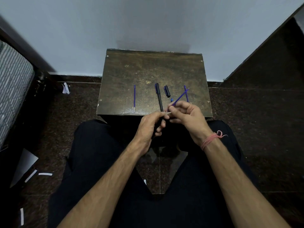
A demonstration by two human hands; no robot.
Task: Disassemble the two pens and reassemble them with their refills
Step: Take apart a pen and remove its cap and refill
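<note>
My left hand (pixel 150 125) grips a black pen barrel (pixel 157 127) just in front of the small wooden table (pixel 148 71). My right hand (pixel 187 117) pinches a blue refill (pixel 180 97) that slants up to the right, its lower end meeting the barrel's mouth. On the table lie a whole black capped pen (pixel 159 96), a loose black cap (pixel 167 91), a small blue tip piece (pixel 171 100), one blue refill (pixel 134 98) at the left and another blue refill (pixel 186 93) at the right.
The table stands against a pale wall (pixel 148 22). My legs in dark trousers (pixel 98 162) are below it. White paper scraps (pixel 45 174) lie on the dark floor at the left. A patterned cushion (pixel 13 89) is at the far left.
</note>
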